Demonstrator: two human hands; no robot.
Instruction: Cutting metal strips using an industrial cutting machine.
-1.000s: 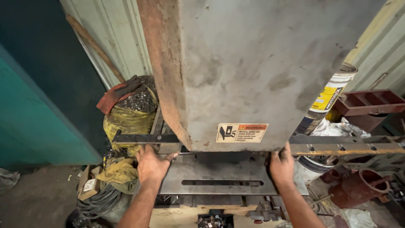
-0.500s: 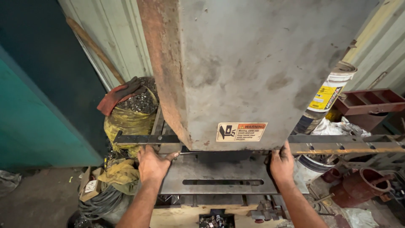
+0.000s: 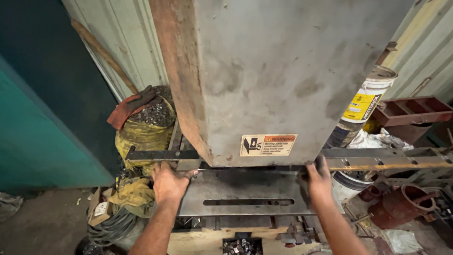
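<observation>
A tall grey press machine (image 3: 283, 75) with a rusty left edge and a warning sticker fills the middle of the view. A long flat steel bar (image 3: 155, 154) runs left to right under its head, above a steel bed plate (image 3: 245, 191) with a slot. My left hand (image 3: 167, 182) rests on the bar and plate at the left, fingers spread. My right hand (image 3: 318, 182), dark with grime, grips the bar at the plate's right edge. The bar's right stretch (image 3: 391, 156) has several punched holes.
A yellow sack (image 3: 141, 132) full of small metal pieces stands at the left with a red glove on it. Behind the machine leans a white and yellow bucket (image 3: 361, 111). Rusty red castings (image 3: 401, 205) lie at the right. Coiled cable (image 3: 111, 224) lies lower left.
Both hands stay on the bar and plate. My right hand has shifted slightly along the bar; otherwise the scene looks the same.
</observation>
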